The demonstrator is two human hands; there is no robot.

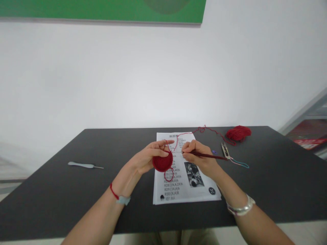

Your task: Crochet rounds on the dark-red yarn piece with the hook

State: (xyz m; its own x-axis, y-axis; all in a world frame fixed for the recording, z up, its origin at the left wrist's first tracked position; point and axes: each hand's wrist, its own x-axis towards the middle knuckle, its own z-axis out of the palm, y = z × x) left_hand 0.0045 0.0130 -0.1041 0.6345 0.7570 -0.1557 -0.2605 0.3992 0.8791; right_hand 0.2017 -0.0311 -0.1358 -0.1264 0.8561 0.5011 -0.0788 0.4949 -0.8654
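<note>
My left hand (150,154) pinches a round red crocheted piece (162,162) at its upper edge, with the index finger stretched out and red yarn passing over it. A small loop of red yarn hangs below the piece. My right hand (198,156) is closed around a crochet hook with a dark red handle (209,156); its thin metal shaft points left towards the piece. Both hands are above printed pattern sheets (176,195). A strand of yarn runs from my left hand across the sheets to a red yarn ball (238,133) at the back right.
On the dark table (76,204), a grey-handled hook (85,165) lies at the left. Thread snips (226,150) with a blue-and-pink cord lie right of the sheets, beside a small purple item (214,152). A white wall (143,75) stands behind.
</note>
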